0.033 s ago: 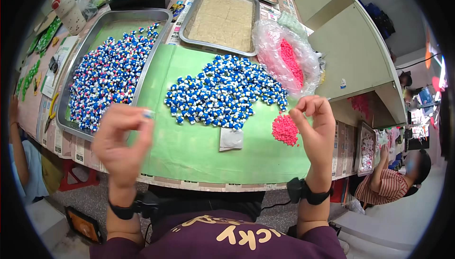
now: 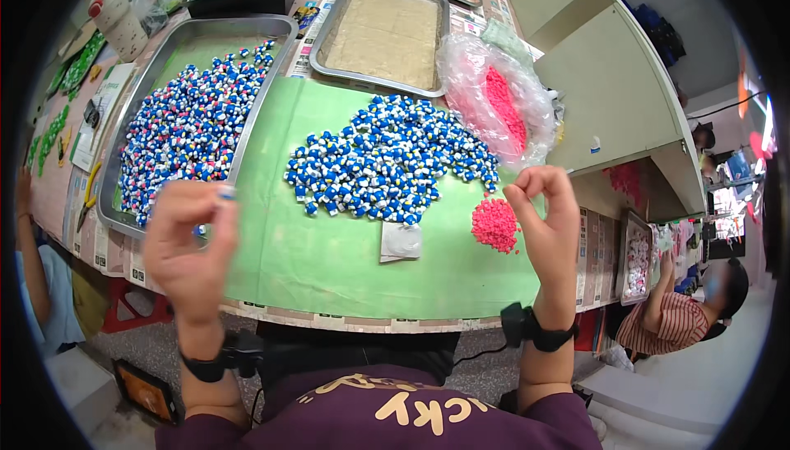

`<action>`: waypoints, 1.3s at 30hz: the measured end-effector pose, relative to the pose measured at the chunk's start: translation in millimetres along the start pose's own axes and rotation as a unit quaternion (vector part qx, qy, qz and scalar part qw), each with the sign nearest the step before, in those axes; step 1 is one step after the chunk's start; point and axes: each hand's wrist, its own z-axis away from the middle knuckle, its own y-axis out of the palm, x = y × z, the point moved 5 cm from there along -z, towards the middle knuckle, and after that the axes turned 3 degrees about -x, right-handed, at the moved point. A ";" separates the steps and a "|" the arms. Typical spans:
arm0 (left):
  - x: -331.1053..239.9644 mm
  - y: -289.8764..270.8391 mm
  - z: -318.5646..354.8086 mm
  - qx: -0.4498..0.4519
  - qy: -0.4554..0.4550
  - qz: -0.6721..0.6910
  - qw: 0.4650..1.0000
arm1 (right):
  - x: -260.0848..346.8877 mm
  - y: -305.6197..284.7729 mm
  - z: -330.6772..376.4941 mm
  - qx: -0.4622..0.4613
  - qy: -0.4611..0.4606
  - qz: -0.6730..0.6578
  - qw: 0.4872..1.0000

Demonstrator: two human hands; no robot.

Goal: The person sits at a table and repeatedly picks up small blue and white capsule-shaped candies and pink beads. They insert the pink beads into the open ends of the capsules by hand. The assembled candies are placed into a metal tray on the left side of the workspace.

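My left hand (image 2: 188, 244) is over the near right corner of a metal tray (image 2: 288, 30), thumb and forefinger pinched on a small blue-and-white piece (image 2: 226, 192). The tray holds many blue-and-white pieces with pink spots (image 2: 193, 113). My right hand (image 2: 547, 215) is raised beside a small heap of pink bits (image 2: 494, 226); its thumb and forefinger curl together, and anything between them is too small to make out. On the green mat (image 2: 329, 277) lies a wide pile of blue-and-white pieces (image 2: 387, 158), with a whitish square pad (image 2: 401, 241) at its near edge.
A clear plastic bag (image 2: 539, 113) of pink bits lies behind the heap. A second metal tray (image 2: 383, 30) with a tan bottom stands at the back. Yellow-handled pliers (image 2: 90, 191) lie left of the full tray. A cabinet (image 2: 617, 80) borders the right; co-workers sit at both sides.
My left hand has shifted to the left, further over the near corner of the tray, still pinching the small piece. My right hand has barely moved.
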 end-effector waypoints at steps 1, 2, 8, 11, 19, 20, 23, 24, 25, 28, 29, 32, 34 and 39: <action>7.4 -21.2 -3.9 -0.013 0.012 -0.025 1.000 | -10.1 -0.7 2.2 0.030 -0.009 0.051 0.998; 13.3 -37.9 -6.6 -0.027 0.024 -0.050 0.998 | -23.7 1.2 4.7 0.060 -0.019 0.101 0.993; 33.1 -79.3 -16.5 -0.062 -0.047 -0.238 0.968 | -44.3 25.6 15.2 0.164 0.011 0.199 0.966; 26.0 -70.8 -23.0 -0.070 -0.079 -0.259 0.960 | -40.7 32.0 14.1 0.182 -0.016 0.248 0.951; -0.4 46.3 10.8 0.229 0.007 -0.155 0.961 | -31.5 43.6 9.3 0.208 -0.049 0.309 0.927; 2.6 54.6 12.7 0.229 0.018 -0.172 0.958 | -32.2 43.3 8.1 0.216 -0.044 0.312 0.924; 11.0 67.5 17.9 0.238 0.004 -0.212 0.948 | -33.4 44.1 9.0 0.240 -0.036 0.318 0.917; 14.3 71.0 19.3 0.245 -0.030 -0.212 0.946 | -32.9 44.5 8.6 0.243 -0.039 0.322 0.914; 18.4 72.5 20.6 0.252 -0.064 -0.212 0.942 | -32.3 45.2 8.6 0.246 -0.041 0.325 0.912; 23.1 76.2 23.1 0.271 -0.048 -0.246 0.930 | -24.5 49.0 13.1 0.227 -0.048 0.268 0.935; 25.7 75.5 23.7 0.261 -0.058 -0.235 0.935 | -23.6 52.3 14.3 0.238 -0.041 0.251 0.937; 30.6 74.2 25.6 0.239 -0.100 -0.181 0.949 | -23.2 56.7 20.8 0.244 -0.035 0.215 0.945; 26.3 71.9 23.0 0.225 -0.144 -0.125 0.956 | -23.5 55.9 23.1 0.220 -0.061 0.209 0.951; 2.9 77.7 22.3 0.239 -0.231 0.106 0.937 | 12.0 52.3 20.9 0.249 -0.018 0.002 0.968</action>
